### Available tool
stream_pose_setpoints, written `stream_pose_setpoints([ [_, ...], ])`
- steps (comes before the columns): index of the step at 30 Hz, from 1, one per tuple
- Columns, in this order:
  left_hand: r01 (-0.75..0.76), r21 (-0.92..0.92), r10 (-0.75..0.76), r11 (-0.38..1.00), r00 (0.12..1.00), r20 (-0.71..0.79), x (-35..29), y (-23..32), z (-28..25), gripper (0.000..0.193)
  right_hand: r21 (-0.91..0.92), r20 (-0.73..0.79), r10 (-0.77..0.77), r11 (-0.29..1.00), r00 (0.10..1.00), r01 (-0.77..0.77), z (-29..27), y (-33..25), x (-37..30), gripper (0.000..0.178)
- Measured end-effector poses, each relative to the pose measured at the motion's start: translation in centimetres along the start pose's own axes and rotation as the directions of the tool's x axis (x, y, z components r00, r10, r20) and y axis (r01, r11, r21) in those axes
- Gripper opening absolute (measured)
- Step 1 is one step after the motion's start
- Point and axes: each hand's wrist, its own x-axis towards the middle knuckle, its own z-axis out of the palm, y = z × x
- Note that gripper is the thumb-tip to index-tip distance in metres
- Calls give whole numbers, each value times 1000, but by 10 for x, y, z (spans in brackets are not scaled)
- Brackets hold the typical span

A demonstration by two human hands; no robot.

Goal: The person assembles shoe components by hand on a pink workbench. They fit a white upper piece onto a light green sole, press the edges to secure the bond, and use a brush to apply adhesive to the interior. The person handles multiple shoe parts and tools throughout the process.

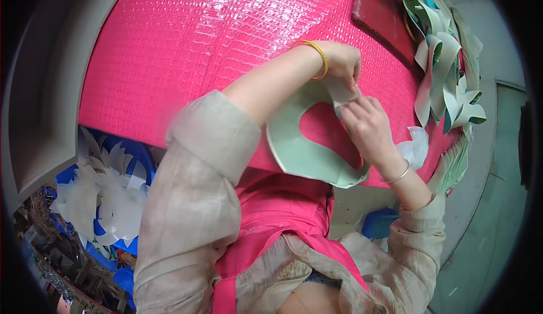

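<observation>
A pale green curved piece [294, 148], like a shoe upper, loops around a bare patch of pink and hangs slightly over the table's near edge. At its far end is a white flap [341, 92], between my two hands. My left hand [340, 62], closed, pinches the flap's far right edge with fingertips pointing down. My right hand [366, 126] is closed just below it, fingers gripping the piece where white meets green. The fingers partly hide that join.
A pink textured cover [186, 48] lies over the table. Dark red board [384, 20], curled white-green pieces [444, 59], a white scrap [416, 147] and a stack of green pieces [452, 164] lie at the right. A blue basket [144, 154] with white cut pieces stands lower left.
</observation>
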Motion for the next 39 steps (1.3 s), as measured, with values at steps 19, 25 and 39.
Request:
stream_pose_setpoints([
  [19,153,362,176,920,662,-728,-27,-11,37,22,430,-11,371,840,929,-330,14,-21,21,24],
  [25,313,407,155,858,597,-787,-130,16,135,34,535,10,448,753,894,-383,25,-9,41,19],
  [39,459,482,96,747,642,-760,-108,18,134,36,277,149,383,869,912,-410,24,11,57,21],
])
